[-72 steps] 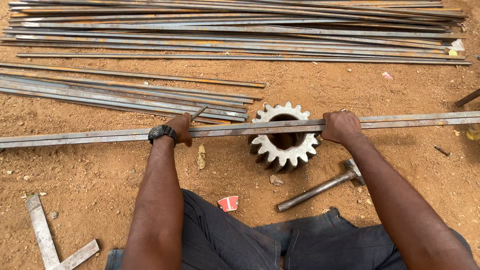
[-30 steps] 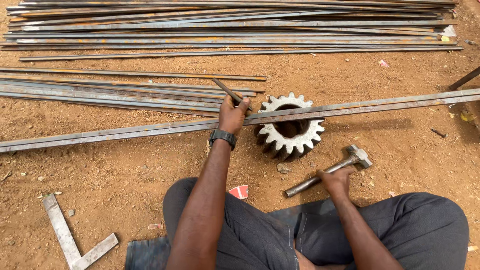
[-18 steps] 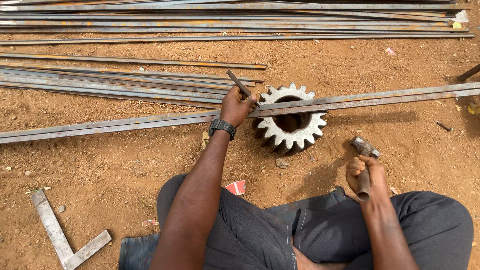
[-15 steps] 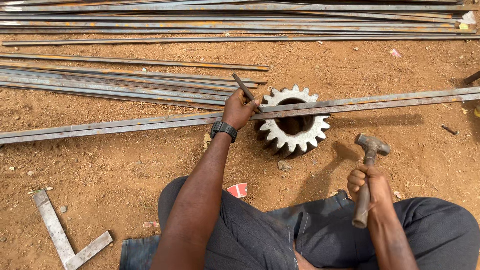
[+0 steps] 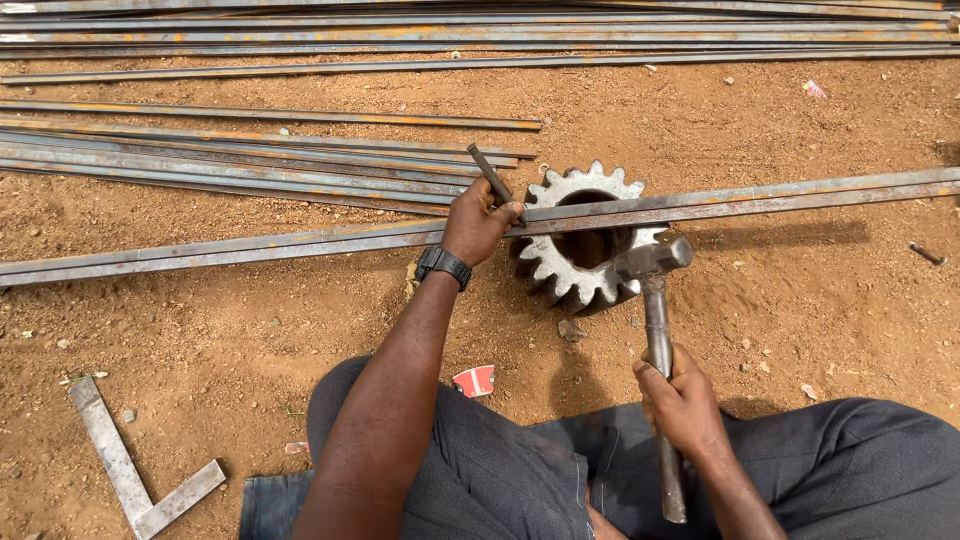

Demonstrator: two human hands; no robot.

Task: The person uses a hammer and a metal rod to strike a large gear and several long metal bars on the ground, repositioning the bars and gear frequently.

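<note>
Hands set a chisel on a steel bar laid over a gear, with a hammer raised beside it.

The left hand (image 5: 478, 218) is closed around a short dark chisel (image 5: 492, 176), its tip slanted down onto the long steel bar (image 5: 760, 196), and it presses the bar down where it meets the gear's left rim. The right hand (image 5: 682, 402) is wrapped tight around the metal handle of a hammer (image 5: 652, 290), whose head hovers just above the bar. The bar crosses a large toothed gear (image 5: 560, 262) lying flat on the dirt ground (image 5: 800, 300); the gear appears to serve as an anvil, keeping the bar off the soft soil. More bars (image 5: 250, 160) lie stacked toward the far edge, and a flat steel square (image 5: 130, 470) rests at the near left.
</note>
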